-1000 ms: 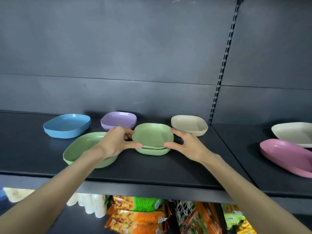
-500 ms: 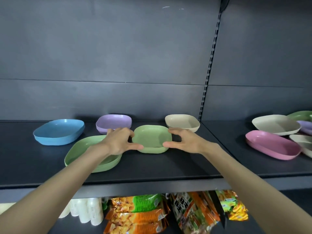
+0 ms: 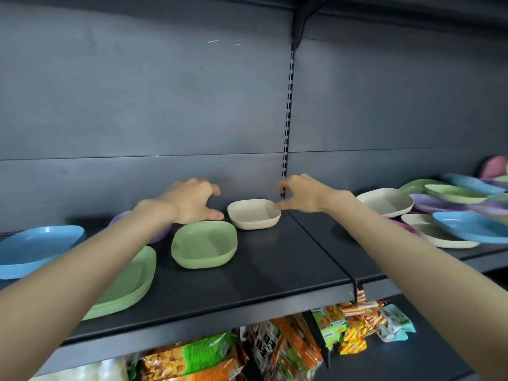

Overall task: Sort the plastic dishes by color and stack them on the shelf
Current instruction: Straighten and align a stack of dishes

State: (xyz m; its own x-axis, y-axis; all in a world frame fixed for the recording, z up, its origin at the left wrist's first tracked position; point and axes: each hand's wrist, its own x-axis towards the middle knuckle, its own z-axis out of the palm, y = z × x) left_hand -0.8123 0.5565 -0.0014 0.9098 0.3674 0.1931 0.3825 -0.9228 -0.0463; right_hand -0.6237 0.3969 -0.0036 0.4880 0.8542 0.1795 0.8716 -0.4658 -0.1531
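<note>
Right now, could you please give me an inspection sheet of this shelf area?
Surface: dark shelf, bare at centre.
Job's things: small green dish and beige dish sit apart; flat green plates are stacked; blue plate and purple dish sit at left.
Clutter: mixed unsorted plates on the right section.
Hands: left hand and right hand are empty, fingers spread, above the dishes.
Cables: nothing seen.
Surroundings: snack packets on the shelf below.
</note>
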